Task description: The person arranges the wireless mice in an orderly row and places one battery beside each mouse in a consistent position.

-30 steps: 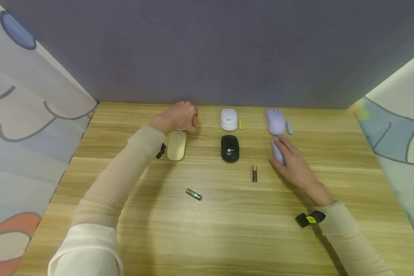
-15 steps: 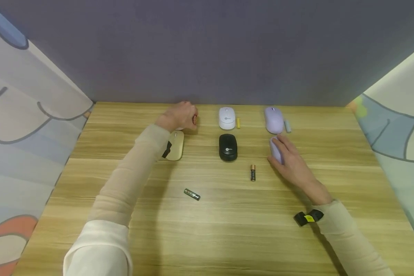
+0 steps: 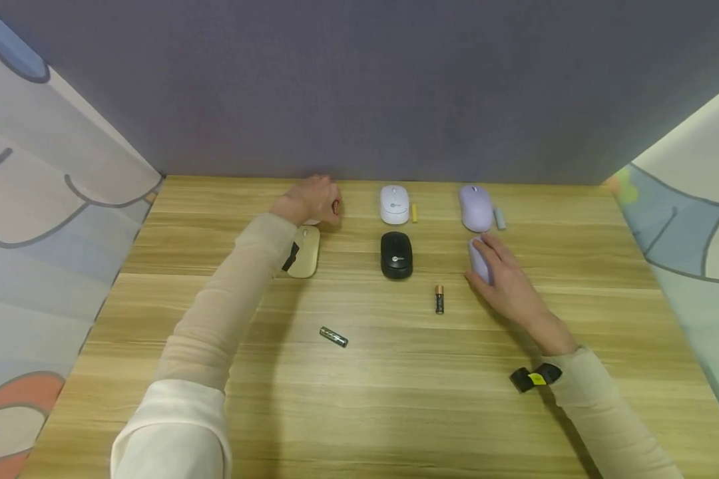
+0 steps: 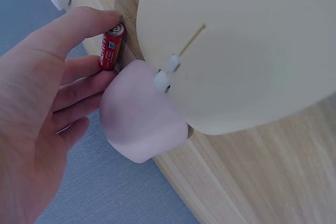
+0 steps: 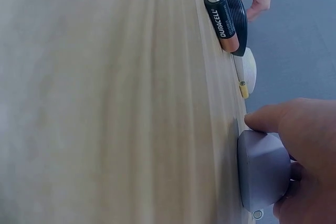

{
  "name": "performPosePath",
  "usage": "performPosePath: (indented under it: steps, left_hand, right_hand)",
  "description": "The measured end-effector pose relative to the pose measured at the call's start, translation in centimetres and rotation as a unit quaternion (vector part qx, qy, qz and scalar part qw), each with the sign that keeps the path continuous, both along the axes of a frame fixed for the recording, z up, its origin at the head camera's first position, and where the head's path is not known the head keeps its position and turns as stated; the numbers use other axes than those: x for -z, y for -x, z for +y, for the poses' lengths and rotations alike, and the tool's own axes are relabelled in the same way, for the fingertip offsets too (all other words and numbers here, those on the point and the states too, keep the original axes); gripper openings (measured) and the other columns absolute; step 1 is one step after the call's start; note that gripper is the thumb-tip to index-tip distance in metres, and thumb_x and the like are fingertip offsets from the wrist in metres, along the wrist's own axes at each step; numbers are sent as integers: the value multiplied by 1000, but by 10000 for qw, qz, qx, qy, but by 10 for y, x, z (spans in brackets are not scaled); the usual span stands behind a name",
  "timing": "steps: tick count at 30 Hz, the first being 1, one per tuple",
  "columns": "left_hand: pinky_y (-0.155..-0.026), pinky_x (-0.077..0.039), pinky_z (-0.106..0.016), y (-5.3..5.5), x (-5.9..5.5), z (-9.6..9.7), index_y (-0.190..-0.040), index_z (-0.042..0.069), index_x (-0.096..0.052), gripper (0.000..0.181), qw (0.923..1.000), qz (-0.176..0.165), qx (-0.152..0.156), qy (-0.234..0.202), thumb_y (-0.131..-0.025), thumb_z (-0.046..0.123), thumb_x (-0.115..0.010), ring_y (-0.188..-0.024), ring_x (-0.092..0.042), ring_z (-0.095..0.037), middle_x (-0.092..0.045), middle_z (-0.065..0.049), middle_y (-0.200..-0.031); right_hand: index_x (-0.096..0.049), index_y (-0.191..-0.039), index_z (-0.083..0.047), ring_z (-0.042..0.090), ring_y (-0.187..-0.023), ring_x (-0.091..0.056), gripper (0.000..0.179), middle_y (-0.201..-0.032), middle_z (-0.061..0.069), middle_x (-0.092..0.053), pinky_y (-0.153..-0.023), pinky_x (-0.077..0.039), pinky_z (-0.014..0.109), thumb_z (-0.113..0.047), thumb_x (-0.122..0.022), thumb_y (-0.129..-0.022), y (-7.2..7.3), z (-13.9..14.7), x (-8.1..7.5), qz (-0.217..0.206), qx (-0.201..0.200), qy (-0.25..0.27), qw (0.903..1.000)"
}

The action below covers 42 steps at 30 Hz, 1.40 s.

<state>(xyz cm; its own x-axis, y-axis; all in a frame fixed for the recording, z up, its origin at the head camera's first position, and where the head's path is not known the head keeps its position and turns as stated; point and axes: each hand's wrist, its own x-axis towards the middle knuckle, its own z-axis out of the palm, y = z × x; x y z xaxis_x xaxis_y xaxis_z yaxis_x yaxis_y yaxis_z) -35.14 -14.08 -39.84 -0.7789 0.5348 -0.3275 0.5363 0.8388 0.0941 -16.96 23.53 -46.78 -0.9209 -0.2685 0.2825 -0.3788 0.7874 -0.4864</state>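
Beside the pale pink mouse at the back left, my left hand pinches a red battery between thumb and fingers. The head view shows only a sliver of that pink mouse. Just in front of it is a cream-yellow mouse, partly covered by the left wrist's black strap. On the right, my right hand grips a small lavender mouse by its sides, thumb on one side and fingers on the other. The mouse sits on the wooden table.
In the middle are a white mouse with a yellow battery, and a black mouse. A second lavender mouse has a grey-blue battery beside it. A Duracell battery and a green battery lie nearer.
The left forearm has shifted slightly right, bringing its black strap over the cream-yellow mouse. Left fingers keep the red battery in place; the right hand stays on the lavender mouse.
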Motion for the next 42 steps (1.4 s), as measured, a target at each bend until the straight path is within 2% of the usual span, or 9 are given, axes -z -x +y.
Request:
performPosePath:
  steps: [11, 17, 27, 42]
  left_hand:
    - [-103, -49, -42, 0, 1, 0, -113, 10, -78, 33, 9999, 57, 106, 49, -85, 26, -73, -108, -62, -29, -72, -10, -110]
    - [-111, -43, -44, -1, 0, 0, -113, 10, -78, 34, 9998, 76, 172, 45, -85, 29, -74, -113, -59, -30, -72, -10, -112]
    - [-120, -33, -44, -3, -1, 0, -97, 11, -76, 21, 9993, 189, 292, 145, -87, 29, -75, -110, -57, -28, -72, -5, -103]
    - [-122, -31, -45, -2, 1, 1, -97, 12, -74, 21, 9987, 186, 353, 318, -89, 32, -74, -113, -57, -28, -71, -5, -105]
  right_hand:
    - [-49, -145, 9, 57, -136, -43, 64, -152, 34, -41, -105, -41, 74, -8, -77, -91, -1, 0, 0, -114, 44, -14, 9999]
    - [-48, -146, 8, 56, -137, -42, 62, -153, 33, -40, -106, -40, 74, -10, -75, -93, -1, 0, -2, -236, 83, -50, 9997]
    - [-48, -146, 9, 56, -137, -42, 62, -153, 34, -40, -107, -40, 74, -9, -75, -93, -2, -1, -3, -225, 85, -16, 9997]
    - [-48, -146, 8, 56, -138, -42, 63, -154, 33, -40, -107, -40, 74, -11, -76, -93, -1, -1, -2, -273, 108, -57, 9996]
